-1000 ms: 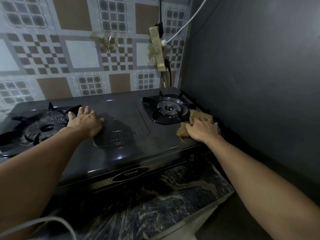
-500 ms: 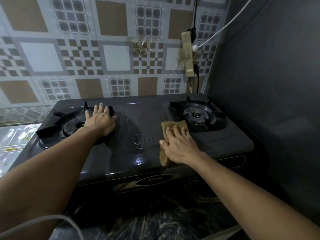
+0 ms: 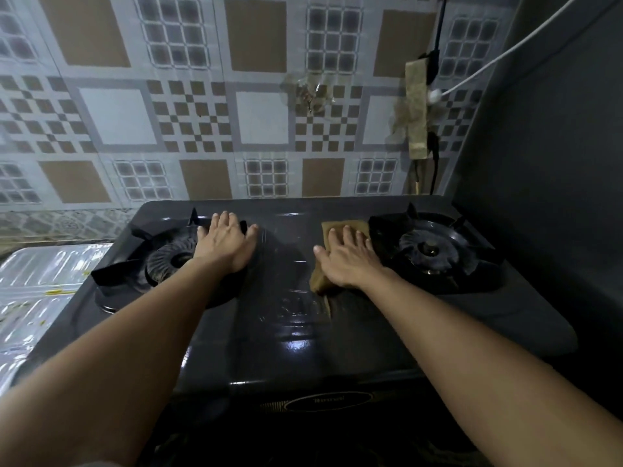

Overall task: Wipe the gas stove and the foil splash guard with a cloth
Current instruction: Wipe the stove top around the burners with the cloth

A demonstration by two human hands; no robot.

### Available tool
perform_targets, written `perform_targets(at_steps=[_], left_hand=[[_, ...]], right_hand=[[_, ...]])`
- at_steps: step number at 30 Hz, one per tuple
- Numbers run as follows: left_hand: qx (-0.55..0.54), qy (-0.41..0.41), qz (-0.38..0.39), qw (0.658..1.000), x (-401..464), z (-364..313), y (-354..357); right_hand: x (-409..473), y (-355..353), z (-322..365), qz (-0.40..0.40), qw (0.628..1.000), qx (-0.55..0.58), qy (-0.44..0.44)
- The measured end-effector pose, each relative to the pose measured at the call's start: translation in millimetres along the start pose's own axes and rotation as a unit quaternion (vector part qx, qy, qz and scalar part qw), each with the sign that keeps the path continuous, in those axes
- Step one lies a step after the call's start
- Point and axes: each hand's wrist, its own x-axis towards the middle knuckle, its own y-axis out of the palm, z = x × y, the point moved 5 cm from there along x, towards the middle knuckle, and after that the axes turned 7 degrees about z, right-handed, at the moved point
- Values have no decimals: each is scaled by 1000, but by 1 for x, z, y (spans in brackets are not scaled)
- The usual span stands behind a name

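The glossy black two-burner gas stove [image 3: 293, 338] was seen nearest, with its wet-looking front panel. On its middle, the folded brown cloth [image 3: 340, 230] was pressed flat under the right hand [image 3: 344, 261], whose fingers were straight and slightly spread, probably so that the pressure was shared over the cloth. The left hand [image 3: 222, 247] was laid with straight fingers beside the left black burner grate [image 3: 161, 261], apparently to steady the stove. Further left, the crinkled silver foil splash guard [image 3: 40, 288] was lying flat, seemingly not yet wiped.
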Motion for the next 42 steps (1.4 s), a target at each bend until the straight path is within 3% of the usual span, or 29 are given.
perform_targets(at_steps=[4, 9, 12, 15, 17, 20, 25, 29, 33, 35, 38, 42], left_hand=[[-14, 6, -6, 1000, 2, 1, 3], [-30, 2, -24, 999, 7, 3, 2], [-45, -6, -27, 999, 9, 6, 3], [-56, -9, -29, 998, 9, 7, 3], [-63, -2, -30, 998, 9, 7, 4], [-70, 7, -34, 997, 8, 7, 3], [-78, 9, -43, 996, 8, 5, 3], [-92, 10, -51, 994, 8, 5, 0], [-94, 12, -45, 994, 6, 7, -1], [-99, 11, -43, 994, 5, 9, 0], [-98, 12, -44, 994, 5, 7, 0], [-86, 13, -43, 995, 6, 7, 3]], right_hand=[[68, -17, 1, -2, 1000, 5, 3], [105, -25, 17, 5, 996, -49, -73], [63, -9, 33, 24, 982, -72, -170], [-29, 16, 58, -37, 941, -103, -321], [-72, 31, 60, -12, 928, -102, -359], [-47, 23, 41, -16, 958, -83, -274], [88, -19, 13, -13, 998, -43, -48], [117, -18, 61, -6, 993, -56, -103], [68, 9, 110, 10, 971, -92, -220], [31, 18, 105, -2, 969, -81, -232], [-5, 20, 56, -30, 981, -51, -187], [28, -4, 1, -26, 998, -52, -40]])
